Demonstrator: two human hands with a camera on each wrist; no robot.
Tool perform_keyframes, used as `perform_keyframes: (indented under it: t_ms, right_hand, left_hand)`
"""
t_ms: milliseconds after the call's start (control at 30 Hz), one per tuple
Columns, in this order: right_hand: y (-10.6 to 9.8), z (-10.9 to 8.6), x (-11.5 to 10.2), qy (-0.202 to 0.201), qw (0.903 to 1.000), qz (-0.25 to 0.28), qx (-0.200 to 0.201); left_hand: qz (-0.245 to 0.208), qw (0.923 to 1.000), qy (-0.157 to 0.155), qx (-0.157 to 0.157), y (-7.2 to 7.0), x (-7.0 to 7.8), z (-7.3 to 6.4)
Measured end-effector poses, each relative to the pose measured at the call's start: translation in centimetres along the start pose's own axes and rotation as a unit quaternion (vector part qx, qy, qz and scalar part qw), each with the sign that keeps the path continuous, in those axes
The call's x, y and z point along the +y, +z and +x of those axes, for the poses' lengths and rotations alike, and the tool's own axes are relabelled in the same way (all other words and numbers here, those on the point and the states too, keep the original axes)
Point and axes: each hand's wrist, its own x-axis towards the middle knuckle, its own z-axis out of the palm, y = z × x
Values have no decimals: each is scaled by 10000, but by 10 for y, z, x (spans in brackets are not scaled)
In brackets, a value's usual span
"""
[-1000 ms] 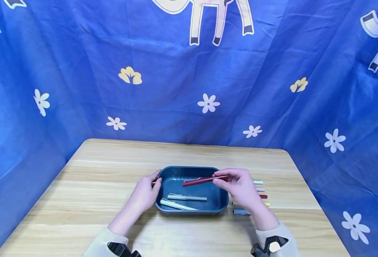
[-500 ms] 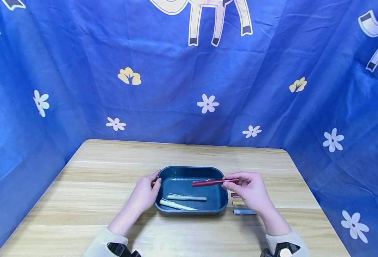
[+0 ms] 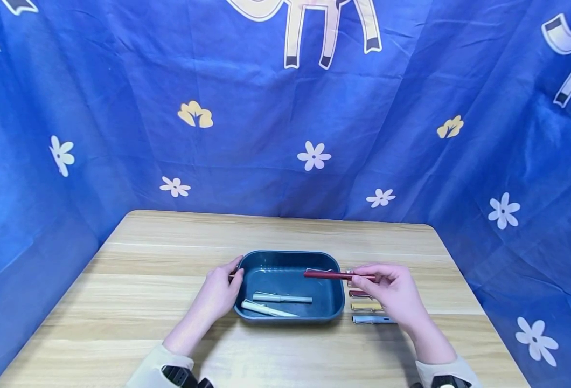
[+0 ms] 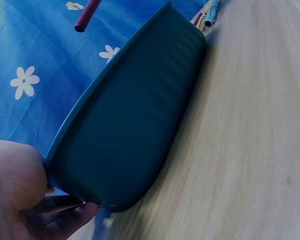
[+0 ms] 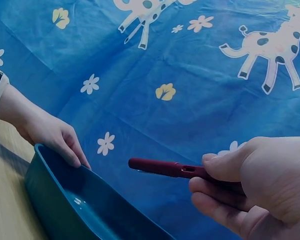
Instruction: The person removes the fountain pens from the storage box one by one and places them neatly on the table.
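In the head view my left hand (image 3: 222,291) grips the left end of a dark teal rectangular bin (image 3: 321,310), thumb at the rim. The left wrist view shows fingertips (image 4: 90,209) against the bin's outer wall (image 4: 125,115). My right hand (image 3: 389,291) pinches a dark red clip pen (image 3: 326,275) between thumb and fingers. That pen lies nearly level above the bin's right rim, its clip end pointing left. Inside the bin are a grey-blue pen (image 3: 282,298) and a white pen (image 3: 266,309), both near the front wall.
Right of the bin, several pens lie in a row on the wooden table (image 3: 285,355), partly under my right hand: a blue one (image 3: 374,319), a yellow one (image 3: 366,307) and another dark red one (image 3: 360,294). A blue patterned curtain (image 3: 246,161) surrounds the table's back and sides.
My right hand has moved right with the dark red pen, from over the middle of the bin to its right rim. The left hand and the bin have stayed put.
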Motion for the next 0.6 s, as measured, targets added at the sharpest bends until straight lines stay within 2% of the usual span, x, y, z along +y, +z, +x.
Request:
perform_keyframes:
  t_ms: [167,400,600]
  right_hand:
    - [-6,-5,1,-2,9999,104,-11]
    - [-17,-11,0,-261,9996,113,-31]
    - [-27,-19,3,-175,9997,-65,173]
  left_hand:
    - [-37,10000,28,4,0,-1,-1]
    - [-54,10000,-7,-34,0,-1,1]
    - [-47,10000,-5,-6,0,-1,1]
